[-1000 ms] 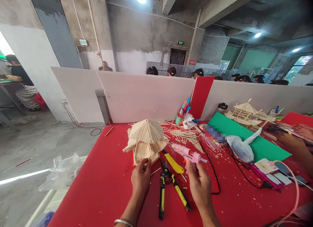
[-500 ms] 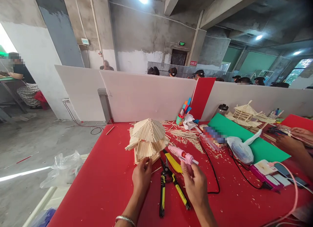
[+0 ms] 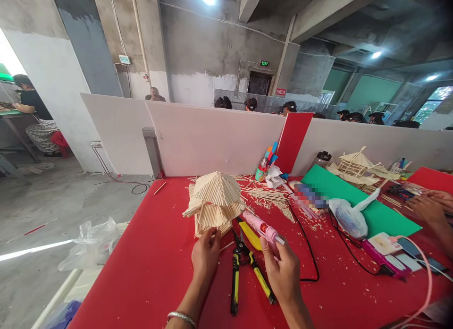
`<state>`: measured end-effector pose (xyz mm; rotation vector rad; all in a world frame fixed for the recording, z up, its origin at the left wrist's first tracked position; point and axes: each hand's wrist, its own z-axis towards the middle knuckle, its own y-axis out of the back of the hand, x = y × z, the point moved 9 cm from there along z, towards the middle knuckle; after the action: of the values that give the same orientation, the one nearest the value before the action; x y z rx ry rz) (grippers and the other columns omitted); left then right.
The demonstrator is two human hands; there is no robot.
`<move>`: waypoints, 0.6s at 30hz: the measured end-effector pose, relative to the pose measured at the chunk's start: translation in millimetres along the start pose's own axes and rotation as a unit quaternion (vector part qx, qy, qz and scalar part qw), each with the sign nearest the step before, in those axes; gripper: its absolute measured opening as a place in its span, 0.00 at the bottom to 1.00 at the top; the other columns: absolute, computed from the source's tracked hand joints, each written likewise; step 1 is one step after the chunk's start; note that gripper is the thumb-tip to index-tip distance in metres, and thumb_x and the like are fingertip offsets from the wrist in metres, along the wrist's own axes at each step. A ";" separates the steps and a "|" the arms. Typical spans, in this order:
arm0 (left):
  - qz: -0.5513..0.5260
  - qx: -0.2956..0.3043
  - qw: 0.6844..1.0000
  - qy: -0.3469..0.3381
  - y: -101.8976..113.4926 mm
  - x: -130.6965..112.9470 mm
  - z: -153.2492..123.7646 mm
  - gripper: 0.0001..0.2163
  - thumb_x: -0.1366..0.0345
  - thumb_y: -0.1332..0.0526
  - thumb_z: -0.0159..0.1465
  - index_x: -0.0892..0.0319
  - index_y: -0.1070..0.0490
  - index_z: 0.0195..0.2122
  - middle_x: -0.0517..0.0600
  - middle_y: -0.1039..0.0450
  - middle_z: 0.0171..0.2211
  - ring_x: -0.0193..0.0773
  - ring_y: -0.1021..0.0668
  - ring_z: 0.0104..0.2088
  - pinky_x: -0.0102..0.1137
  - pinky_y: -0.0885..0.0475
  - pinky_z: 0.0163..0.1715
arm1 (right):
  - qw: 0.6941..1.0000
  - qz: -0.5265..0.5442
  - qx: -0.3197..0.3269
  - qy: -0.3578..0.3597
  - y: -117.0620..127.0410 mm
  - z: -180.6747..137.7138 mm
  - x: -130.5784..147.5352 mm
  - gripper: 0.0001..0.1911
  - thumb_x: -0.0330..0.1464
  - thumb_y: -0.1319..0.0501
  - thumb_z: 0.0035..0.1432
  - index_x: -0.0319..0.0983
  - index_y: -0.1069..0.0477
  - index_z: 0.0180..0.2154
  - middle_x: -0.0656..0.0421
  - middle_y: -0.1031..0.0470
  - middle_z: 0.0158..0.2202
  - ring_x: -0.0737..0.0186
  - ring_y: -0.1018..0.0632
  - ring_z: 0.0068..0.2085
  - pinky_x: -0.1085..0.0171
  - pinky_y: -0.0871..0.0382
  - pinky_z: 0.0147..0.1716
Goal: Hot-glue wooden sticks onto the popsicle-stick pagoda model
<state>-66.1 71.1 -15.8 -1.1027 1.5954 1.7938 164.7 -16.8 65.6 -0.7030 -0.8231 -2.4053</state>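
A small pagoda-like model (image 3: 214,201) built of thin wooden sticks stands on the red table (image 3: 148,272). My left hand (image 3: 205,258) pinches the model's lower front edge, fingers closed on it. My right hand (image 3: 283,272) grips a pink hot glue gun (image 3: 262,227), whose nozzle points right, away from the model. Between my hands lie black and yellow cutting pliers (image 3: 244,267) and a yellow utility knife (image 3: 252,234). The glue gun's black cord (image 3: 309,253) trails off to the right.
Loose sticks and shavings (image 3: 265,194) litter the table behind the model. A cup of coloured tools (image 3: 264,166) stands by the white partition (image 3: 212,140). To the right are a green sheet (image 3: 375,211), a plastic bag (image 3: 348,215), another stick model (image 3: 354,166) and another person's hand (image 3: 428,208).
My right hand has drawn the glue gun down and left, closer to the model. My left hand has kept its hold on the model's base.
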 end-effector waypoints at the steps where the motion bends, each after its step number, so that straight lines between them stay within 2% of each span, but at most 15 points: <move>1: -0.001 -0.001 1.000 0.000 0.2 -0.3 0.0 0.12 0.56 0.44 0.65 0.53 0.23 0.40 0.48 0.19 0.32 0.38 0.20 0.34 0.27 0.36 0.28 | 1.000 -0.001 0.002 0.002 0.3 -0.5 0.3 0.16 0.40 0.42 0.63 0.36 0.25 0.44 0.50 0.21 0.38 0.61 0.21 0.35 0.67 0.27 0.33; 18: 0.011 0.019 1.000 0.015 -3.7 2.9 0.9 0.12 0.58 0.44 0.65 0.51 0.24 0.45 0.46 0.19 0.38 0.40 0.20 0.41 0.28 0.35 0.33 | 0.995 -0.072 -0.018 0.068 2.2 3.7 16.5 0.14 0.39 0.44 0.65 0.36 0.26 0.44 0.52 0.22 0.35 0.61 0.22 0.34 0.67 0.29 0.33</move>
<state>-65.0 72.2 -20.2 -1.1031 1.6586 1.7610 154.9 -20.6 79.0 -0.5025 -0.8006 -2.5695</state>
